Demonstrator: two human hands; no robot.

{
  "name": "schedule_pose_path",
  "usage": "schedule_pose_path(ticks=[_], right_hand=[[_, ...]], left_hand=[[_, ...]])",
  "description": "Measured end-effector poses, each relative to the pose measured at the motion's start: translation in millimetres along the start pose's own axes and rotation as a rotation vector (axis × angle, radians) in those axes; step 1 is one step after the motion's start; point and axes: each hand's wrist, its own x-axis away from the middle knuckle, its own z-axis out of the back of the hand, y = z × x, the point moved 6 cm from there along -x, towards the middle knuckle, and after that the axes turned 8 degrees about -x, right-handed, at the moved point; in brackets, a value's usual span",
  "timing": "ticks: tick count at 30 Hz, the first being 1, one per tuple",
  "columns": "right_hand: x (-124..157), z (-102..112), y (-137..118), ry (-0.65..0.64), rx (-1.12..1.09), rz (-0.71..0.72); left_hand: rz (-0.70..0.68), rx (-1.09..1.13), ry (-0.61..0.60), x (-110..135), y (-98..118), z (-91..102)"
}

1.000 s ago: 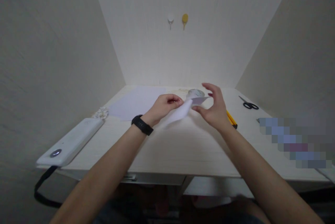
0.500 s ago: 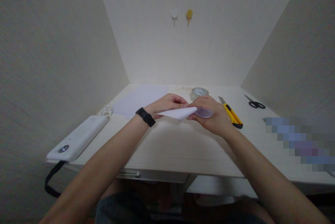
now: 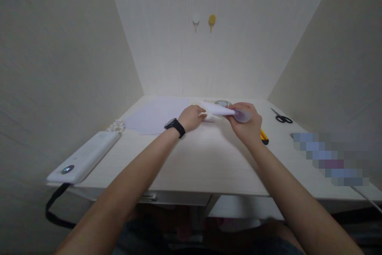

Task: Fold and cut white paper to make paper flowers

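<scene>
Both my hands hold a white sheet of paper rolled into a cone (image 3: 222,110) just above the far middle of the white desk (image 3: 203,159). My left hand (image 3: 192,117), with a black watch on its wrist, pinches the narrow end. My right hand (image 3: 247,123) is wrapped round the wide open end. A roll of clear tape (image 3: 223,103) stands right behind the cone, partly hidden by it.
A flat white paper sheet (image 3: 155,115) lies at the back left. A white power bank (image 3: 85,157) with a black strap sits at the left edge. A yellow utility knife (image 3: 264,137) and black scissors (image 3: 282,118) lie to the right. Two hooks (image 3: 203,22) hang on the back wall.
The paper went from a loose bent sheet to a tighter rolled cone. My right hand closed round its wide end, and both hands moved farther back on the desk.
</scene>
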Motion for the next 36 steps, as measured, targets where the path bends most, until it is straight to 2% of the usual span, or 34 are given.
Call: schedule_pose_path(ticks=[2, 4, 7, 10, 13, 16, 19, 22, 25, 30, 33, 36], right_hand=[[0.7, 4.2, 16.0, 0.055, 0.016, -0.139], [2.1, 5.9, 27.9, 0.079, 0.015, -0.252], [4.4, 4.8, 40.1, 0.115, -0.065, -0.397], [8.2, 2.2, 52.8, 0.216, -0.312, -0.578], [13.0, -2.4, 67.5, 0.318, -0.697, -0.773], [17.6, -11.5, 77.3, 0.256, -1.057, -0.971], [24.5, -16.0, 78.9, 0.158, -1.237, -1.119], [30.4, -19.9, 73.5, 0.076, -1.325, -1.167], [33.7, -25.0, 66.2, 0.051, -1.389, -1.151], [38.2, -36.2, 55.3, -0.004, -1.447, -1.119], [42.5, -36.3, 52.8, -0.067, -1.412, -1.114], [45.5, -28.0, 55.7, -0.08, -1.343, -1.099]], left_hand=[[-0.091, -0.213, -0.051, 2.7, 11.6, -8.6], [-0.149, -0.335, -0.106, 4.9, 21.9, -15.9], [-0.147, -0.445, -0.155, 6.0, 28.8, -23.8], [-0.108, -0.49, -0.152, 8.4, 30.1, -26.6], [-0.081, -0.445, -0.118, 14.8, 30.8, -21.2], [-0.036, -0.26, 0.018, 21.2, 30.3, -2.3], [0.071, 0.156, 0.153, 25.5, 24.3, 16.7], [0.192, 0.674, 0.176, 29.2, 19.1, 19.8], [0.255, 1.02, 0.14, 33.2, 21.7, 15.7], [0.371, 1.237, 0.098, 38.7, 25.1, 12.2], [0.398, 1.253, 0.063, 39.4, 27.7, 12.1], [0.382, 1.231, -0.04, 38.4, 32.7, 9.6]])
